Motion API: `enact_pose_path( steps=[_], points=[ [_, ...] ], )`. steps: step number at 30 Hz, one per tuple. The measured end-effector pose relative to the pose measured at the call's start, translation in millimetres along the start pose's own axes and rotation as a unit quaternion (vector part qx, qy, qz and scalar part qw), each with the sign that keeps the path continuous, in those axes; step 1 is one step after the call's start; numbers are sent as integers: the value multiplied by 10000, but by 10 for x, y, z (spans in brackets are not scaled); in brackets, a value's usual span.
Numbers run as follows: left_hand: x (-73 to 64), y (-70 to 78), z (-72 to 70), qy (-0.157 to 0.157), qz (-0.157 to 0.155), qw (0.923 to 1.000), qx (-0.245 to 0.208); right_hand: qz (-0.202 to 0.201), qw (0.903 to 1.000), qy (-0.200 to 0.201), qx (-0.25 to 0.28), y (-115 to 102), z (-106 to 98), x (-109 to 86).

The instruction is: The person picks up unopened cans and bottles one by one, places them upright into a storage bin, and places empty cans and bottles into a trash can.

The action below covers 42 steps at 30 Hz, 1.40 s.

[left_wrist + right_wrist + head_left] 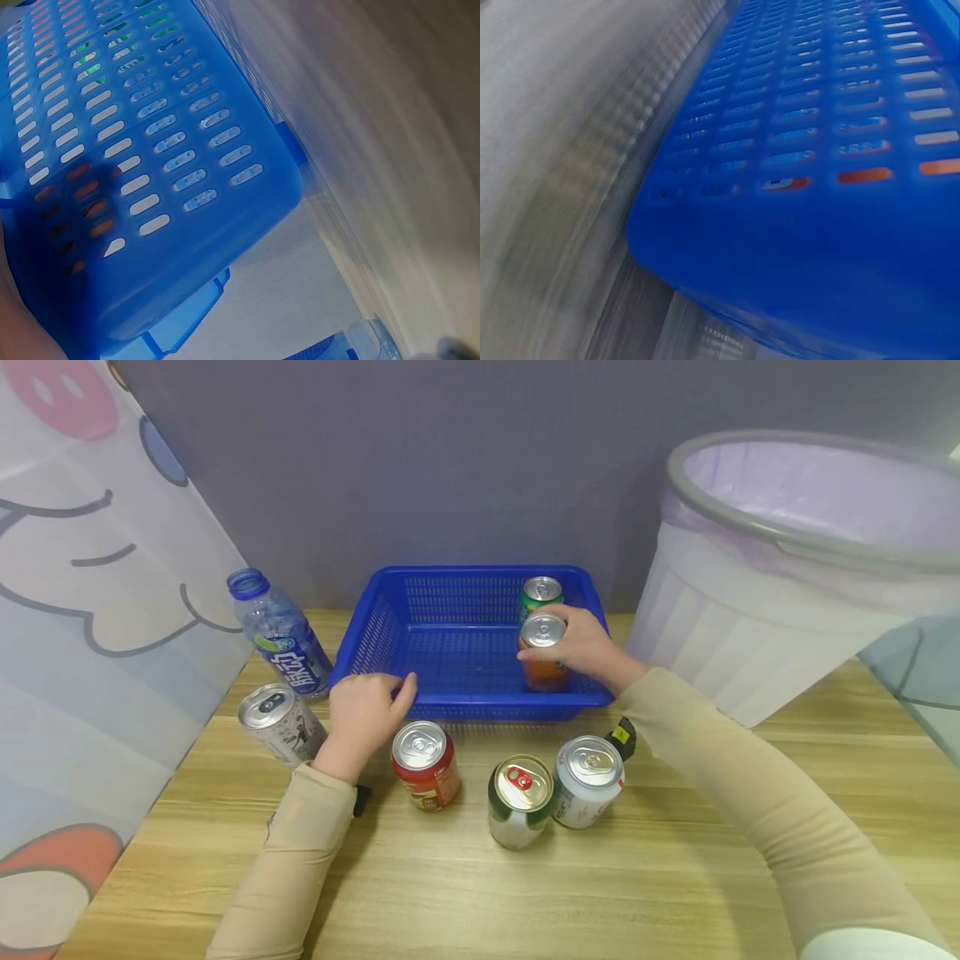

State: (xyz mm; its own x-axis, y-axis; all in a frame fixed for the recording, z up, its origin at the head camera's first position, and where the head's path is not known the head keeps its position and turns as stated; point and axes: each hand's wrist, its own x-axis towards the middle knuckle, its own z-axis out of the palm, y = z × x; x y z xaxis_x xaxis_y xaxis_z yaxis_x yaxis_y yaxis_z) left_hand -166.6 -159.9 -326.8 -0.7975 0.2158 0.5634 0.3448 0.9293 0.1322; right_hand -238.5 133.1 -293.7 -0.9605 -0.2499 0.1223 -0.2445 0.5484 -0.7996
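My right hand [585,647] grips an orange soda can [545,675] around its upper part, inside the right front of the blue plastic basket [480,700]. Behind that can stands a green can [542,589], partly hidden. At the basket's front left corner, my left hand [365,714] holds the rim, thumb pointing up; its fingertips are hidden. The left wrist view has the slotted basket wall [217,217] close up. In the right wrist view, orange shows through the slots of the basket wall [780,255].
A red can [427,772], a green-and-white can [520,802] and a white can [588,781] stand in front of the basket. A grey-white can [285,727] and a blue-labelled plastic bottle [281,635] are at left. A lined white bin [750,602] stands right.
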Motion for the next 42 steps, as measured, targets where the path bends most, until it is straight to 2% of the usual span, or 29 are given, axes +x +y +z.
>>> enact_pose_path(
  steps=[5,12,18,30,42],
  points=[
    [0,4,-6,-42,-35,10000,10,5,9986,90,-521,-13,-2,0],
    [1,6,-8,-73,-61,10000,18,98,9953,237,-937,-1,13,18],
    [5,13,-14,-4,-2,10000,21,134,9948,256,-974,-22,14,13],
    [2,16,-19,-115,-86,9999,17,199,9957,125,-895,-11,22,24],
    [3,10,-17,-78,-67,9999,-3,229,9960,52,-860,1,12,48]
  ],
)
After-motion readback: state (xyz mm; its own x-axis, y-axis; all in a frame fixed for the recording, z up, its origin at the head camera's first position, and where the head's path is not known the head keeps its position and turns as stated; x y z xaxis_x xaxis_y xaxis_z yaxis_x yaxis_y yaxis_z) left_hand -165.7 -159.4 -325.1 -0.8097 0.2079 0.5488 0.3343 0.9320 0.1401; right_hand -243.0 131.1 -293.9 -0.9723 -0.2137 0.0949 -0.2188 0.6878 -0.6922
